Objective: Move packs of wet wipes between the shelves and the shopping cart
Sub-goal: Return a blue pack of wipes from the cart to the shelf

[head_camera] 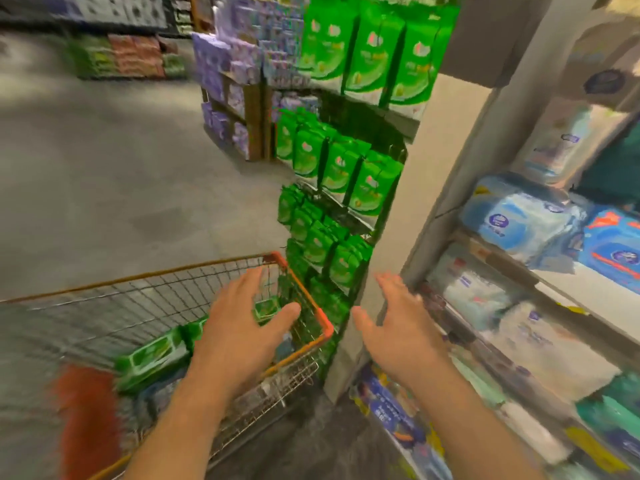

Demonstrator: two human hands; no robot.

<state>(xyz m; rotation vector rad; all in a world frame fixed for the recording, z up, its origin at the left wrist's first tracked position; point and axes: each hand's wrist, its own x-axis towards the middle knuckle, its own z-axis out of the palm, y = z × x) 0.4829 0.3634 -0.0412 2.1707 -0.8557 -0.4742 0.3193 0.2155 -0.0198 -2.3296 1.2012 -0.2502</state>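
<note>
Left hand [239, 330]: grip open, fingers spread, holding nothing, above the shopping cart [304, 292]. Green wet wipes pack [152, 362]: lies in the cart, just left of that hand. Right hand [401, 327]: grip open, empty, near the shelves [512, 268].

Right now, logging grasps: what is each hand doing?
Left hand: open, fingers spread above the shopping cart, holding nothing.
Right hand: open, holding nothing.
</note>
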